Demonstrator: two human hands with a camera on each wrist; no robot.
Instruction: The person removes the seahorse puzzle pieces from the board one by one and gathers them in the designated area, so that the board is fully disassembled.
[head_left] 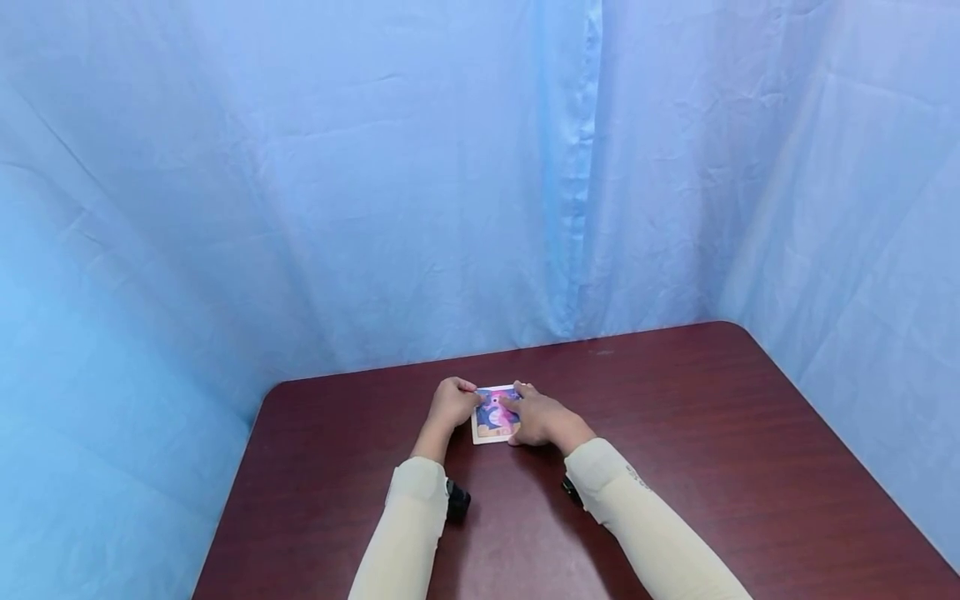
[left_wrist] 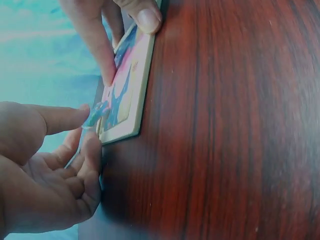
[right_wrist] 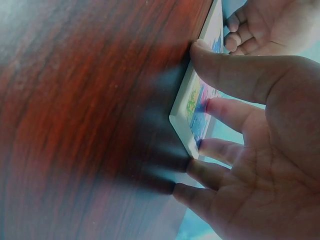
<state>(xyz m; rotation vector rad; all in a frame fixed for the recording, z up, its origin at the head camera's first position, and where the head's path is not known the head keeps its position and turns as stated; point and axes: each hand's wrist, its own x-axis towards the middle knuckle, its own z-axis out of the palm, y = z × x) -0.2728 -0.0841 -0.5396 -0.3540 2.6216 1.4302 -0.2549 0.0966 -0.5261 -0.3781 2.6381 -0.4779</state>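
Observation:
A small square picture puzzle [head_left: 492, 421] with a pale frame lies on the table, its picture pink and blue. At its far left corner is my left hand [head_left: 452, 404]. Between thumb and forefinger the left hand pinches a small blue-green puzzle piece [left_wrist: 96, 115], tilted up from the board at the frame's edge. My right hand [head_left: 542, 417] spreads over the right side of the puzzle. Its thumb [right_wrist: 215, 60] presses on the near edge of the frame. The forefinger touches the picture, while the other fingertips rest at the right edge and on the table beside it.
The dark red wooden table [head_left: 675, 433] has rounded far corners. Pale blue curtains [head_left: 420, 183] hang behind it and along both sides. Black wrist cameras [head_left: 457, 502] sit under the cream sleeves [head_left: 408, 525], low over the table.

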